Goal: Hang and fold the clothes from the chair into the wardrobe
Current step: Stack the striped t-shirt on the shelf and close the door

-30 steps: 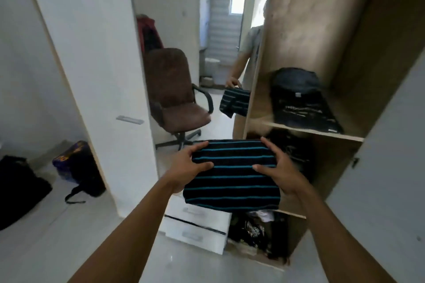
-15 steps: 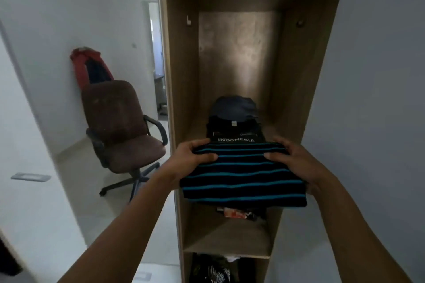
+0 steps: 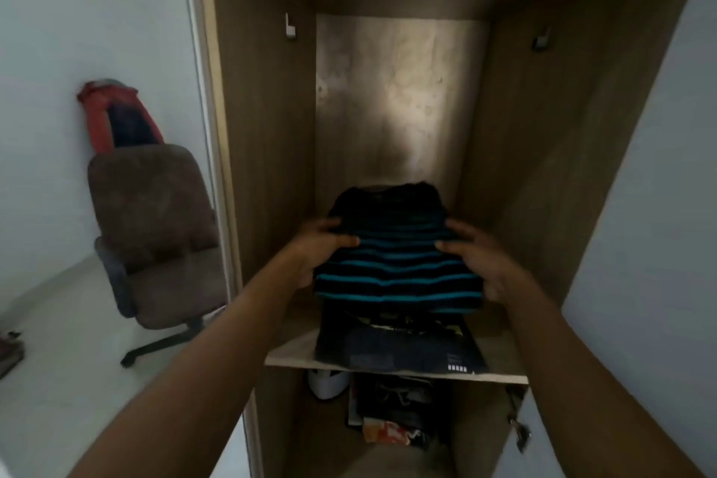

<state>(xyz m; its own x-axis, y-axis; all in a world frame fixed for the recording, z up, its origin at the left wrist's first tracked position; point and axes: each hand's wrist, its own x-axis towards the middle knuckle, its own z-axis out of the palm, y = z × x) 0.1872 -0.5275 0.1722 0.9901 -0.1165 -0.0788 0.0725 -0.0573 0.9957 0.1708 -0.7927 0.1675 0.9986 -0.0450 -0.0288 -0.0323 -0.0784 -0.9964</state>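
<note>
A folded black shirt with teal stripes (image 3: 395, 272) is inside the open wooden wardrobe (image 3: 267, 128), above a folded dark garment (image 3: 392, 349) that lies on the shelf (image 3: 291, 353). My left hand (image 3: 318, 252) grips the shirt's left edge, thumb on top. My right hand (image 3: 477, 260) grips its right edge the same way. Whether the shirt touches the dark garment below is hidden. The brown office chair (image 3: 155, 229) stands at the left, its seat bare, with a red and dark garment (image 3: 116, 116) behind its backrest.
Below the shelf lies a lower compartment with more folded clothes (image 3: 392, 411) and a white object (image 3: 326, 384). Small hooks (image 3: 290, 27) sit on the wardrobe's side walls. The pale wardrobe door (image 3: 640, 244) stands open at the right. Grey floor spreads around the chair.
My view turned to face the wardrobe and drew closer. Both hands carried the striped shirt forward into the compartment, over the dark folded garment on the shelf.
</note>
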